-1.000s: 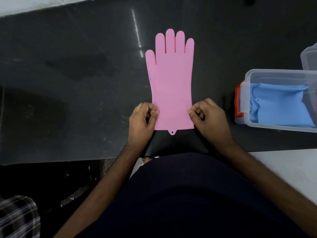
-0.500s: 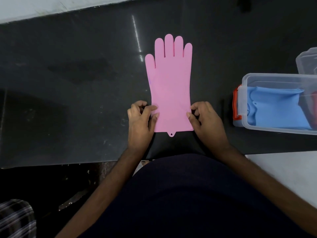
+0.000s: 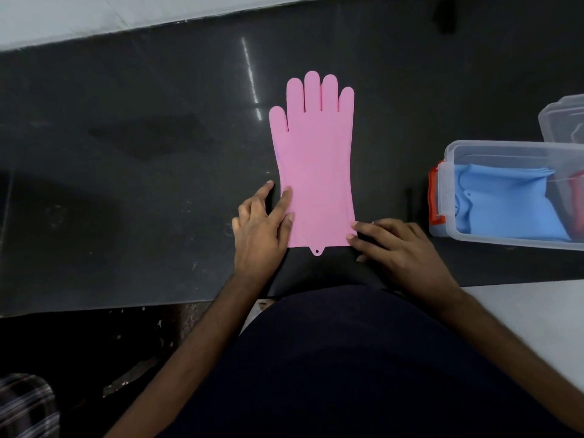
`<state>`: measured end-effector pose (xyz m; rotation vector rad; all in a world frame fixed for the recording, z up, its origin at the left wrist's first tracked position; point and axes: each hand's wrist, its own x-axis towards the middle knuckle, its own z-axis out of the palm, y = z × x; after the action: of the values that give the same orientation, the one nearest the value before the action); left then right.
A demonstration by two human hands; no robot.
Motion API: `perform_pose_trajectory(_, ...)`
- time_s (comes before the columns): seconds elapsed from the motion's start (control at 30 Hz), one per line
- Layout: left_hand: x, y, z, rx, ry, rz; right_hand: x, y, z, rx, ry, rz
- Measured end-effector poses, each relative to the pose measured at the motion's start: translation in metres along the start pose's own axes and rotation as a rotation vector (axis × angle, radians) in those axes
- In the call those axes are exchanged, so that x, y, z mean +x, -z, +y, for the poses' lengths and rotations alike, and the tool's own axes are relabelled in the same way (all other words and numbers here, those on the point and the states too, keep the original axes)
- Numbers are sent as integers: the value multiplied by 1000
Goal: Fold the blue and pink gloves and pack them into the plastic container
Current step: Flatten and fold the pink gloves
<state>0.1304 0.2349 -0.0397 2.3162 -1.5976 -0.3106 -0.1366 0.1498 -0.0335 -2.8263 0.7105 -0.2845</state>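
Observation:
A pink glove (image 3: 316,165) lies flat on the black table, fingers pointing away from me, cuff toward me. My left hand (image 3: 262,226) rests at the cuff's left edge with fingers stretched out; the index finger lies on the glove. My right hand (image 3: 395,248) lies flat at the cuff's right corner, fingertips touching the glove's edge. A folded blue glove (image 3: 505,203) sits inside the clear plastic container (image 3: 448,165) at the right.
The container has an orange latch (image 3: 435,200) on its left end. A clear lid or second container (image 3: 562,118) stands behind it. The black table (image 3: 126,153) ends at a white surface on the far side and at the near right.
Both hands have let go of the cuff corners they pinched. Their fingers have uncurled and now lie flat at the glove's edges; the left fingers reach farther up the side.

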Motion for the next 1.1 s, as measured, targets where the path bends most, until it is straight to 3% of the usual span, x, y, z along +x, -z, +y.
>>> perform_pose_trajectory(0.27, 2, 3, -1, 71, -54, -63, 12, -5, 3, -98, 58, 84)
perform_pose_trajectory(0.4, -4, 7, -2, -83, -59, -56, 16, -7, -1, -43, 38, 149)
perform_pose_trajectory(0.6, -5, 29, -2, -558, -126, -107, 41, 16, -16, 158, -65, 234)
perform_pose_trajectory(0.83, -10, 22, -8, -503, -204, -203, 71, 67, -23, 115, 0, 320)
perform_pose_trajectory(1.0, -4, 9, 2, -520, -307, -141, 81, 81, -34, 62, 75, 353)
perform_pose_trajectory(1.1, -3, 9, 10, -594, -273, -38, 87, 85, -37, 82, 40, 335)
